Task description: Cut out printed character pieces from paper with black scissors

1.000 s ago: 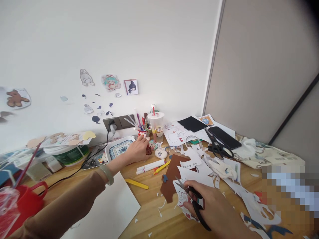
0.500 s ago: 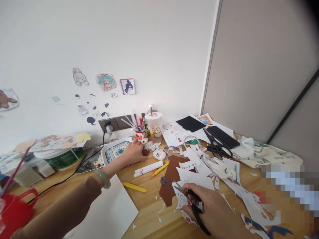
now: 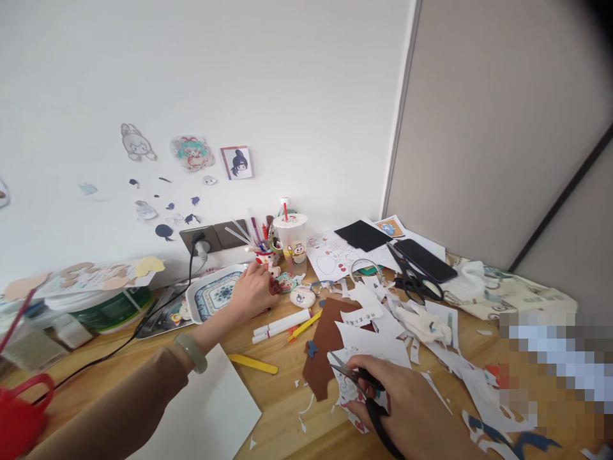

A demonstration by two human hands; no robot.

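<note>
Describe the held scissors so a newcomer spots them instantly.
On the wooden table, find the brown sheet. To its lower right, the right hand grips black-handled scissors, blades slightly parted. Unlike the black pair beside the phone, these are in hand.

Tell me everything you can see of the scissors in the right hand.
The scissors have black, plastic-looking handles and slim, grey, metal-looking blades that stand slightly open. The right hand grips them by the handles, though its hold on the loops is partly hidden. They point forward and to the left, above printed white paper, with the tips near the brown sheet. Whether the blades touch the paper is unclear.
</note>
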